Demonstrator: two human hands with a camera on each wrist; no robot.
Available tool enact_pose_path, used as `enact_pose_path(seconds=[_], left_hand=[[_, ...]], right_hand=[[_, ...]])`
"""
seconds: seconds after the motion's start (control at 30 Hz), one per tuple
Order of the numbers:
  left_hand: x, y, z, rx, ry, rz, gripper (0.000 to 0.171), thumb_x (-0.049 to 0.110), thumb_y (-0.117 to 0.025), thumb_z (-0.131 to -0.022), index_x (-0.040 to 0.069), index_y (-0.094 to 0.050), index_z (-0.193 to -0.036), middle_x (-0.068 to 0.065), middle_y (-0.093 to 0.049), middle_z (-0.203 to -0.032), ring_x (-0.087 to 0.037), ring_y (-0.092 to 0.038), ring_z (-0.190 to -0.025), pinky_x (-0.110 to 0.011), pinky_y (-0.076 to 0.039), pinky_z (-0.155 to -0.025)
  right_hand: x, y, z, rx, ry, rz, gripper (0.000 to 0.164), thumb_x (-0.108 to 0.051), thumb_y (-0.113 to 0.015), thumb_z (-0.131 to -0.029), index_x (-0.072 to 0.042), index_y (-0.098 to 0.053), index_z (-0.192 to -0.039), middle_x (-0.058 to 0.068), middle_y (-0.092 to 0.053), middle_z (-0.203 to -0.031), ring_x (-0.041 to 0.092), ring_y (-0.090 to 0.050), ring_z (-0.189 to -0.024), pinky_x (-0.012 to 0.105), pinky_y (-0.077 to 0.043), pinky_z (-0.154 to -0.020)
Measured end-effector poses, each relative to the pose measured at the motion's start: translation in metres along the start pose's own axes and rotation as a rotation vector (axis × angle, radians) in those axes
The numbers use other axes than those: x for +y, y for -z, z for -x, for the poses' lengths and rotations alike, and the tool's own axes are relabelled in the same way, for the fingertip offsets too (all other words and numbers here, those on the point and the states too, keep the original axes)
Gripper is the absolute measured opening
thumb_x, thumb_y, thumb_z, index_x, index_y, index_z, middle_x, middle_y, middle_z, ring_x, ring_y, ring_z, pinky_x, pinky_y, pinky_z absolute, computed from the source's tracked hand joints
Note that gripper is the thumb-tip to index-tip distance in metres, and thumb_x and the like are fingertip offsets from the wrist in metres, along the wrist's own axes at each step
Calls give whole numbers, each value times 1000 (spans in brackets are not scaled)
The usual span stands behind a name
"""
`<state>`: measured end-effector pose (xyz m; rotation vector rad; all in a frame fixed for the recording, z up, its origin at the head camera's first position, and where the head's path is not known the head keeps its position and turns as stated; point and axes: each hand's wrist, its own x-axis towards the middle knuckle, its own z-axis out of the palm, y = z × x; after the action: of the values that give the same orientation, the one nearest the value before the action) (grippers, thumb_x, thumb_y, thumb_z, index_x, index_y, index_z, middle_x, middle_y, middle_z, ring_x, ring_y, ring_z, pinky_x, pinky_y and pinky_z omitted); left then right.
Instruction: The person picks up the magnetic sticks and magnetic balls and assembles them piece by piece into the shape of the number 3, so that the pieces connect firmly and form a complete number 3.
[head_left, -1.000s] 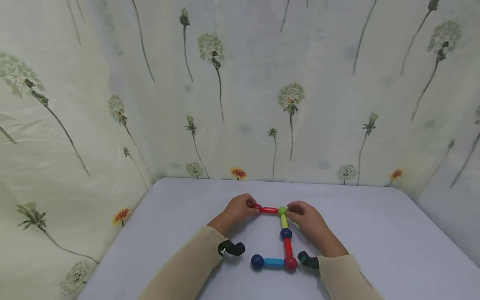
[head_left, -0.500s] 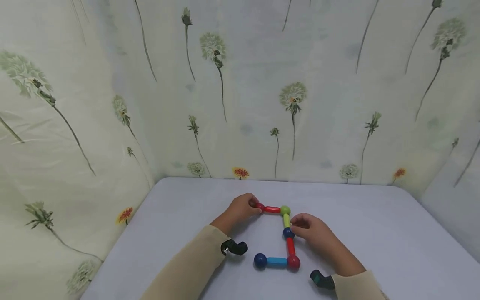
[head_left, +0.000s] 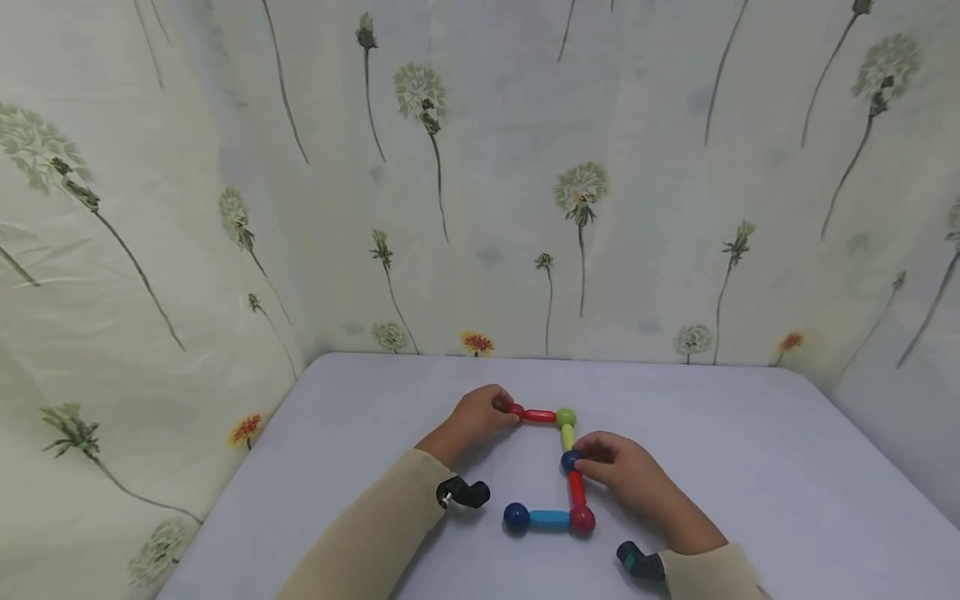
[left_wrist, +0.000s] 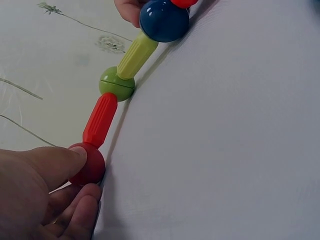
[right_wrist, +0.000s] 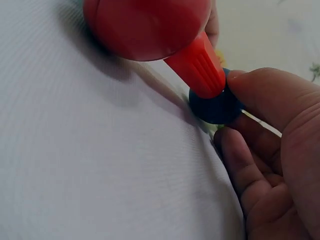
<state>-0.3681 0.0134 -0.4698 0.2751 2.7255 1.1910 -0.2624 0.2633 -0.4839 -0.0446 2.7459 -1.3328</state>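
Note:
A chain of magnetic balls and rods lies on the table in an open-sided bracket shape. At its far left end, my left hand (head_left: 480,417) pinches a red ball (left_wrist: 94,167) between thumb and fingers. From there a red rod (left_wrist: 101,120) runs to a green ball (left_wrist: 117,86), then a yellow-green rod (left_wrist: 137,56) to a blue ball (right_wrist: 212,111). That blue ball is pinched by my right hand (head_left: 633,475). Nearer to me, another red rod (right_wrist: 200,67) joins a larger red ball (right_wrist: 147,25). A light blue rod (head_left: 550,519) ends at a dark blue ball (head_left: 517,517).
The white-covered table (head_left: 750,467) reaches back to a curtain (head_left: 495,167) printed with dandelions. Black wrist cameras (head_left: 462,492) sit at both sleeve cuffs, the right camera (head_left: 641,562) close to the table to the right of the larger red ball.
My right hand has moved from the green ball toward me and taken hold of the middle blue ball. The left hand stays on its red ball.

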Motion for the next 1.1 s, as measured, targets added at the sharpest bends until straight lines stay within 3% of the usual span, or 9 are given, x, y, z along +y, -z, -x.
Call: enact_pose_path(seconds=[0.2, 0.33, 0.43, 0.6, 0.73, 0.87, 1.1], left_hand=[[2, 2, 6, 6, 47, 6, 31, 30, -79, -94, 18, -67, -121, -2, -70, -118, -20, -63, -103, -38, -58, -91], [7, 7, 23, 50, 43, 15, 32, 34, -75, -97, 18, -66, -124, -3, -67, -125, -21, -63, -108, -40, -59, -90], [9, 14, 44, 72, -23, 12, 23, 31, -71, -99, 18, -69, -117, 0, -67, -118, -18, -61, -107, -37, -59, -88], [6, 33, 84, 51, -140, 6, 13, 28, -68, -101, 19, -71, -108, 6, -65, -102, -14, -60, -96, -31, -57, -80], [-5, 48, 111, 28, -192, -31, 9, 27, -67, -100, 20, -72, -105, 8, -64, -96, -13, -59, -91, -29, -55, -76], [-22, 58, 130, -4, -230, -106, 5, 26, -68, -99, 22, -70, -100, 9, -62, -95, -12, -59, -92, -29, -52, -78], [-47, 69, 155, -176, -275, -164, 17, 29, -76, -96, 23, -71, -111, 7, -63, -108, -13, -59, -103, -30, -53, -85]], right_hand=[[0, -2, -1, 6, -16, 0, 28, -30, -81, -92, -22, -73, -117, -3, -73, -115, 18, -65, -111, 45, -57, -97], [0, -3, -1, 3, -25, 5, 28, -32, -82, -92, -22, -73, -117, -3, -72, -115, 18, -64, -109, 43, -57, -94], [0, -4, 0, 3, -29, 16, 28, -32, -82, -92, -22, -73, -117, -3, -72, -114, 18, -64, -110, 45, -57, -96], [-2, -2, 0, 7, -27, 26, 28, -31, -81, -92, -22, -73, -117, -3, -72, -115, 19, -64, -111, 48, -56, -100], [-4, -2, -1, 3, -28, 22, 29, -33, -81, -92, -22, -73, -117, -4, -72, -116, 19, -64, -112, 48, -56, -100], [-4, -3, -3, -1, -33, 16, 29, -33, -81, -92, -22, -72, -118, -3, -72, -116, 19, -63, -111, 44, -57, -96], [-1, -3, -1, 1, -37, 31, 30, -33, -81, -92, -22, -72, -119, -2, -71, -119, 22, -63, -116, 50, -55, -101]])
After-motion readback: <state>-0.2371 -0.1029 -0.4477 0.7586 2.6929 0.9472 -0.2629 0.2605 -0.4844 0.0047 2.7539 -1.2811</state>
